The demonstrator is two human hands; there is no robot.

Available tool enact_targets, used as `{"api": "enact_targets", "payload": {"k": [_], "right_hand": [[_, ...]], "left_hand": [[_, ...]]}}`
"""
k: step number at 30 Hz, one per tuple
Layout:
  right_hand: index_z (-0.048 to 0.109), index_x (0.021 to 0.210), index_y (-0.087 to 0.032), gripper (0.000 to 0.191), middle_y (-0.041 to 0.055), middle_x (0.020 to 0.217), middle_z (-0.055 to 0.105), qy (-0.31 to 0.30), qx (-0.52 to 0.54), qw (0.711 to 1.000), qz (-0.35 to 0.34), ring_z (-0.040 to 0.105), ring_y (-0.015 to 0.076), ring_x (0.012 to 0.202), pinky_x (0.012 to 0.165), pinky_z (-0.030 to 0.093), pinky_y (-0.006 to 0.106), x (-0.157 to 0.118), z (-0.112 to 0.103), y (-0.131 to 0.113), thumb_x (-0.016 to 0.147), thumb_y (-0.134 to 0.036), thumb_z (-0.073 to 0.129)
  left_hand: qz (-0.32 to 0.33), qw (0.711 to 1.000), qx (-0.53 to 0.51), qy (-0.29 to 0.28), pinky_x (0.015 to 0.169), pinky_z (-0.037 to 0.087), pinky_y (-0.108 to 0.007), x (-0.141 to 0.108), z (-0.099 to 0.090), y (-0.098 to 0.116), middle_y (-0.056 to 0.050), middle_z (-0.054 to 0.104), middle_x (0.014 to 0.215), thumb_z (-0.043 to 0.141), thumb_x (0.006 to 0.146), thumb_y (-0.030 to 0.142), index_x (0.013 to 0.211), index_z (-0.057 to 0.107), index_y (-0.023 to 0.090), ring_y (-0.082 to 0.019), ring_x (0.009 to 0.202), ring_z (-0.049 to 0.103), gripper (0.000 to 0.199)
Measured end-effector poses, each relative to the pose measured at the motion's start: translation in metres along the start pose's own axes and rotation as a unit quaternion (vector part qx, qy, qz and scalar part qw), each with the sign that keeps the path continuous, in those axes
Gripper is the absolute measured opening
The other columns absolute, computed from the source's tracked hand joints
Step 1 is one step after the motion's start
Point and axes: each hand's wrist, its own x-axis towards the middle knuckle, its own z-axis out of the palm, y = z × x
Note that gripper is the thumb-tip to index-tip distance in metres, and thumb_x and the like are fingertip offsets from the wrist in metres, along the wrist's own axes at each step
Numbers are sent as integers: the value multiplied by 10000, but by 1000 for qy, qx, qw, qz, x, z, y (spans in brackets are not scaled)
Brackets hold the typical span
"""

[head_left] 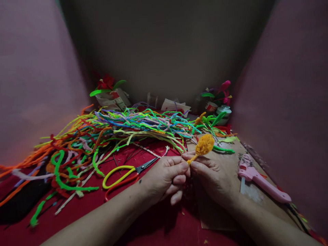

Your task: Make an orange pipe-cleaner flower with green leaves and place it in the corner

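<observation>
Left hand [175,171] and right hand [211,172] together pinched the orange bud [205,144] by its stem [193,159], apparently shaping it; a steady twist seemed called for.

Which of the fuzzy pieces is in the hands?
The orange-yellow fuzzy piece, with a bushy oval head on a thin stalk, pinched by the left hand and right hand; those in the multicoloured pile lie loose.

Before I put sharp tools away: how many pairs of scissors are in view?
1: the scissors with yellow and red handles, on the red surface beside the left hand. Others could be hidden under the fuzzy stems.
</observation>
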Motion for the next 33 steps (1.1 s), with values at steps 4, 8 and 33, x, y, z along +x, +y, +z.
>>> {"api": "enact_targets", "payload": {"k": [4,8,33], "right_hand": [[743,882,-242,179,50,1003,668,1,12,1000,-13,545,239,1030,975,349,389,-1,2,-2,740,-305,654],[749,802,-242,124,49,928,673,18,-3,999,-35,536,239,1029,957,361,379,-3,5,-3,750,-287,645],[682,982,-214,198,20,857,663,0,0,1000,7,567,169,816,809,416,325,0,1,8,846,-257,545]], "left_hand": [[-49,990,-107,-72,269,370,-144,-1,-2,-2,107,326,441,502,855,252,743,507,143,-7,261,158,157],[-64,993,-74,-71,267,337,-158,-1,1,-1,109,299,442,447,880,290,746,491,169,-24,264,142,186],[130,938,296,129,601,372,-180,-1,10,7,8,582,723,484,822,193,856,662,132,-81,641,474,192]]}}
